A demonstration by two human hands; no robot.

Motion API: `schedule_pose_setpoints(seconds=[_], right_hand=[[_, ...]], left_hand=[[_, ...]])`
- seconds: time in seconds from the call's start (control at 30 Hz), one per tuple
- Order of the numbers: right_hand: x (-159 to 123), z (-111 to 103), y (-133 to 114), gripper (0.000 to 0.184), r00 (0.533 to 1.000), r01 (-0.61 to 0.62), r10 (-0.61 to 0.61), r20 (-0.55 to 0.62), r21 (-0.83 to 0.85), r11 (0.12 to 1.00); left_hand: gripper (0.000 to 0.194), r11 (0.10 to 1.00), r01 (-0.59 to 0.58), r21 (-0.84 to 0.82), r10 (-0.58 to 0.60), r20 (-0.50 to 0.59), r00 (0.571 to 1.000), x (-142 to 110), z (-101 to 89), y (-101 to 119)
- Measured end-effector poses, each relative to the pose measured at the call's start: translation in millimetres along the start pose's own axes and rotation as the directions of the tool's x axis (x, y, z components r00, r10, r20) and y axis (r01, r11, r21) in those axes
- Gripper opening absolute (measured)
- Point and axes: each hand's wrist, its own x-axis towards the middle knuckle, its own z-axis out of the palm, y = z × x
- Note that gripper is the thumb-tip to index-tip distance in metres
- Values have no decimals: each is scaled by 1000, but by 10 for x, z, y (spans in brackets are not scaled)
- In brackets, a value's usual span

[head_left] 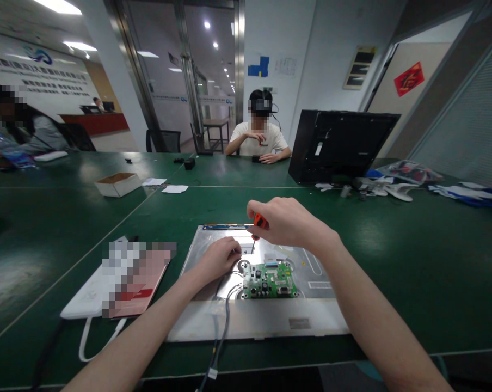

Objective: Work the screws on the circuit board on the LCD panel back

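Observation:
A flat silver display panel lies on the green table in front of me, a green circuit board on its middle. My right hand is closed around the red and black handle of a screwdriver. The screwdriver's thin shaft points down at the panel, just above the board's upper left. My left hand rests on the panel left of the tip, its fingers curled together; whatever they pinch is hidden. Dark cables run from the board's left side over the panel's front edge.
Left of the panel lie a white device with a cable and a pink one. Farther off stand a small open box and a black monitor housing. A person sits opposite; another sits at far left. Plastic bags lie at right.

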Motion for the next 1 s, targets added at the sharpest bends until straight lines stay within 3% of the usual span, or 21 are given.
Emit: schedule_pose_setpoints(seconds=[0.17,0.23,0.3,0.47,0.6,1.0], right_hand=[[-31,-39,17,23,1000,1,-1,-9,-24,1000],[-52,-70,16,22,1000,-3,3,-11,-23,1000],[-71,-100,12,21,1000,-9,9,-7,-17,1000],[-102,-135,-6,22,1000,0,0,2,-3,1000],[-111,-142,-31,21,1000,21,-21,8,16,1000],[-174,-192,-160,20,997,78,-78,15,38,996]], left_hand=[[5,997,55,-55,-56,-11,998,-13,-92,20],[4,985,77,-157,-71,41,997,-24,-170,81],[4,952,43,-304,-2,135,991,-42,-249,158],[6,889,0,-458,173,337,925,-99,-309,270],[10,865,66,-497,198,460,866,-123,-239,254],[7,869,118,-480,149,484,862,-145,-150,252]])
